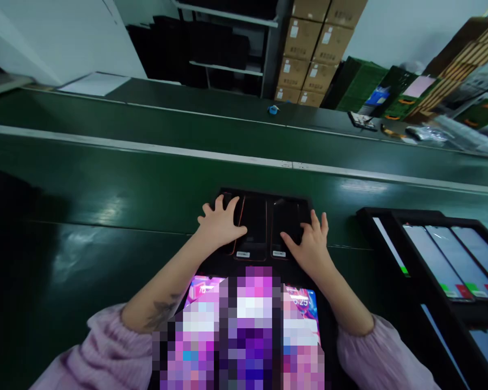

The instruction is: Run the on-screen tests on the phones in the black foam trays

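Observation:
A black tray [264,194] lies on the dark green belt in front of me, with dark phones [254,225] set side by side in its slots. My left hand [222,225] rests flat on the tray's left part, fingers spread over a phone. My right hand [311,241] lies on the right part, fingers stretched over another phone. Neither hand grips anything. Close to my chest sit phones with lit pink and purple screens [305,303], partly blurred out.
A black rack [384,227] of phones with pale screens stands at the right. A white stripe [236,158] runs across the green conveyor. Beyond it are cardboard boxes [313,54], green crates [361,81], a dark shelf unit and small items on the far belt.

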{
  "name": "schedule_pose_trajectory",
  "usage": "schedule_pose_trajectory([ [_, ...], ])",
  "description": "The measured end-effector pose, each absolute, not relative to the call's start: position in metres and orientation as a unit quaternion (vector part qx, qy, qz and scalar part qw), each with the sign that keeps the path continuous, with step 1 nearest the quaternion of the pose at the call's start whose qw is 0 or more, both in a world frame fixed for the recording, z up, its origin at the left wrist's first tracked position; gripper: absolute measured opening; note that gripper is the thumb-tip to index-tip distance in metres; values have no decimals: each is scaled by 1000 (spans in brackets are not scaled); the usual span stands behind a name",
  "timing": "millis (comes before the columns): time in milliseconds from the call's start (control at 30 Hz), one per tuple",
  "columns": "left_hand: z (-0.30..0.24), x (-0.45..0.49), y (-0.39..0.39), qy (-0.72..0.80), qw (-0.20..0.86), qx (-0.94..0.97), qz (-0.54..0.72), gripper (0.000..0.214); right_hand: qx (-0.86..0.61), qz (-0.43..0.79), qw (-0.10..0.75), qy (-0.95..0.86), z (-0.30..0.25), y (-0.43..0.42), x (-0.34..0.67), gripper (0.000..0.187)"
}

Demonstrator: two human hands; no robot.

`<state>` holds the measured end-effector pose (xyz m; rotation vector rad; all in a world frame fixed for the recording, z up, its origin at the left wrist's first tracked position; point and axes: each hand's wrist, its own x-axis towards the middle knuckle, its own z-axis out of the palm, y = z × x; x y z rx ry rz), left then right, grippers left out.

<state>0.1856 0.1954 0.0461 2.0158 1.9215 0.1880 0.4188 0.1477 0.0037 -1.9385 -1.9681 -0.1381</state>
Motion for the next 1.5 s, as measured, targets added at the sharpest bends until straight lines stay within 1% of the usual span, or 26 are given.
schedule_pose_trajectory([
  [133, 43, 188, 193, 687, 167, 706, 31, 86, -681, -37, 198, -704, 0, 149, 412, 65],
  [233, 43, 191, 194, 700, 164, 695, -3, 89, -675, -19, 183, -715, 3, 149, 410, 67],
  [367, 45, 196, 195, 717, 160, 678, -39, 93, -676, 14, 161, -719, 9, 148, 413, 63],
  [500, 47, 196, 194, 716, 161, 677, -51, 90, -688, 26, 143, -710, 19, 153, 415, 57],
  [633, 50, 188, 192, 708, 163, 685, -57, 91, -671, 49, 137, -727, 30, 186, 414, 59],
  [700, 52, 184, 187, 699, 163, 693, -65, 95, -667, 63, 132, -731, 35, 209, 414, 50],
  [800, 52, 185, 170, 651, 130, 745, -60, 105, -660, 72, 129, -737, 42, 235, 418, 42],
  [833, 51, 189, 162, 619, 113, 776, -47, 105, -655, 73, 127, -741, 44, 239, 419, 41],
  [900, 47, 199, 149, 543, 84, 835, -10, 95, -649, 79, 119, -748, 49, 242, 421, 41],
  [1000, 39, 216, 138, 472, 56, 879, 27, 71, -652, 92, 99, -746, 58, 239, 422, 44],
  [1167, 34, 223, 151, 413, 67, 908, 25, 60, -685, 138, 22, -715, 71, 240, 427, 53],
  [1233, 35, 224, 158, 399, 80, 913, 12, 54, -688, 157, 16, -708, 73, 241, 432, 53],
  [1300, 36, 229, 162, 386, 94, 918, -9, 55, -687, 165, 18, -707, 75, 242, 436, 53],
  [1400, 37, 241, 165, 347, 136, 927, -41, 68, -681, 155, 40, -715, 78, 238, 436, 53],
  [1500, 39, 252, 165, 304, 187, 932, -64, 74, -652, 139, 69, -743, 81, 231, 429, 47],
])
